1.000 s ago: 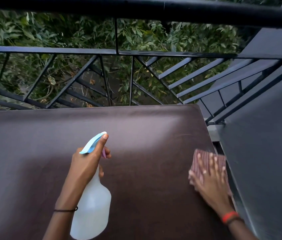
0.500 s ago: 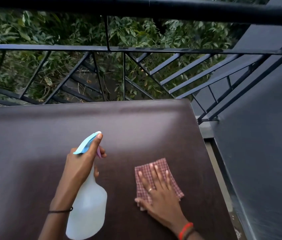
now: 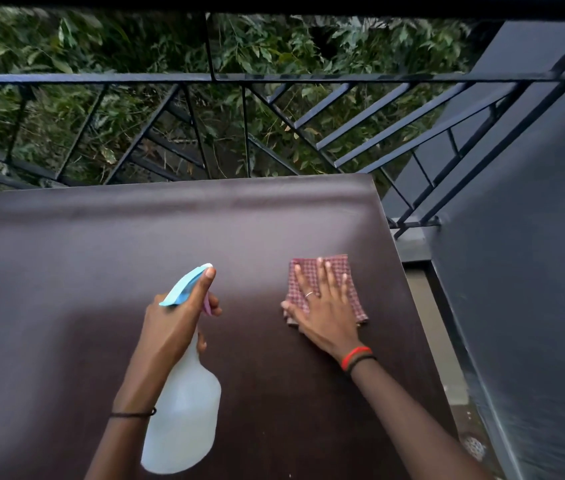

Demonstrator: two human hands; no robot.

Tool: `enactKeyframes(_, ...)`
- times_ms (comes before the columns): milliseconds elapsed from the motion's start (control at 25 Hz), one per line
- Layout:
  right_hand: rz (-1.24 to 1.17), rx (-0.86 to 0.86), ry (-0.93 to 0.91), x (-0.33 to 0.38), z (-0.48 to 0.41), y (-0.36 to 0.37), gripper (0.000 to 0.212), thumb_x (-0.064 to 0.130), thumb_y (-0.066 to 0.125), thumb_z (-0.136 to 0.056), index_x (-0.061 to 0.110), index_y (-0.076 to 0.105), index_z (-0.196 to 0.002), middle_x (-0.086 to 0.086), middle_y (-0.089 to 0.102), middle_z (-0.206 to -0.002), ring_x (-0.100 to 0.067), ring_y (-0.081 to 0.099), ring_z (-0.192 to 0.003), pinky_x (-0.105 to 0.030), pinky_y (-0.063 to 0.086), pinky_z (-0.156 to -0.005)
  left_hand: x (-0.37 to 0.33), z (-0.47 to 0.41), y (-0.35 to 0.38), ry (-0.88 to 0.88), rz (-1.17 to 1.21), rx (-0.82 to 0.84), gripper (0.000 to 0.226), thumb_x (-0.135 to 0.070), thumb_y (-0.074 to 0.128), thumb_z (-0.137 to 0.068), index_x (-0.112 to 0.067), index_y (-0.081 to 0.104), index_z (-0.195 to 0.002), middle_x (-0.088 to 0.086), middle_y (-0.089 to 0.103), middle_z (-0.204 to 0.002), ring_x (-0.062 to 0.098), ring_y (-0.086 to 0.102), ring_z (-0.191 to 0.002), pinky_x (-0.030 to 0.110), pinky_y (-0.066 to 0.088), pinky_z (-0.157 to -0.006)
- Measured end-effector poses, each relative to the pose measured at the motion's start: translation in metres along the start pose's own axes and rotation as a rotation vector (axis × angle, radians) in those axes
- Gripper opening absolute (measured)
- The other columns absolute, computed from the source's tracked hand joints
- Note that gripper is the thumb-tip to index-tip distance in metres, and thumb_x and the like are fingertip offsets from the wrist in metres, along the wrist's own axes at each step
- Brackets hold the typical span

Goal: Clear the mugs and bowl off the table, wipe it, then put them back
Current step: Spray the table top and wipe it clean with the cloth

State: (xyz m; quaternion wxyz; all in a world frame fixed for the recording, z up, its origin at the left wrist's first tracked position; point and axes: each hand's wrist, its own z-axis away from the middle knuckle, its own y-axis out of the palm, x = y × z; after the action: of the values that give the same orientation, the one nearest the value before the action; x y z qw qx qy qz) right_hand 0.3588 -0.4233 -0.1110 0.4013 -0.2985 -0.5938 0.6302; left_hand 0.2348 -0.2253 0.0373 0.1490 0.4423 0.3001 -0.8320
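Note:
A dark brown table (image 3: 66, 265) fills the lower part of the head view. My left hand (image 3: 173, 320) is wrapped around the neck of a translucent spray bottle (image 3: 184, 420) with a light blue trigger head, held above the table's middle with its nozzle pointing away from me. My right hand (image 3: 326, 306) lies flat with fingers spread on a folded red-and-white checked cloth (image 3: 343, 268), pressing it onto the table's right part. No mugs or bowl show in this view.
A black metal railing (image 3: 274, 77) runs just behind the table's far edge, with green foliage beyond. A dark grey wall (image 3: 523, 271) stands to the right, with a narrow strip of floor (image 3: 437, 334) between it and the table's right edge.
My right hand slid the cloth from the table's right edge leftward and nearer to me, then pushed it away and to the right. My left hand kept the bottle almost still.

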Motion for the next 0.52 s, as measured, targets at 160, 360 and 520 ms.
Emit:
enactKeyframes(160, -0.066, -0.012, -0.194, 0.033, 0.088, 0.015, 0.073, 0.067, 0.037, -0.088, 0.037, 0.015, -0.151, -0.010, 0.019, -0.158, -0.025, 0.007, -0.148, -0.049, 0.011, -0.116, 0.000, 0.018, 0.007, 0.001, 0.010, 0.001, 0.065, -0.060, 0.061, -0.085, 0.004, 0.065, -0.075, 0.004, 0.075, -0.073, 0.025, 0.052, -0.033, 0.035, 0.049, -0.055)
enactKeyframes(360, -0.032, -0.031, -0.171, -0.043, 0.186, 0.026, 0.074, 0.070, 0.038, -0.086, 0.034, 0.026, -0.149, -0.009, 0.021, -0.158, -0.026, 0.018, -0.145, -0.048, 0.020, -0.111, -0.004, 0.031, 0.013, -0.010, 0.062, -0.007, 0.067, -0.061, 0.062, -0.083, 0.005, 0.064, -0.076, 0.005, 0.074, -0.072, 0.026, 0.051, -0.036, 0.035, 0.047, -0.054)
enactKeyframes(520, 0.050, -0.017, 0.029, -0.107, 0.152, 0.012, 0.069, 0.069, 0.017, -0.092, 0.034, 0.014, -0.152, -0.010, 0.008, -0.160, -0.025, 0.006, -0.147, -0.045, 0.007, -0.116, -0.007, 0.040, 0.009, 0.016, 0.094, -0.019, 0.064, -0.060, 0.064, -0.082, 0.003, 0.065, -0.076, 0.006, 0.074, -0.072, 0.026, 0.049, -0.035, 0.035, 0.046, -0.054)
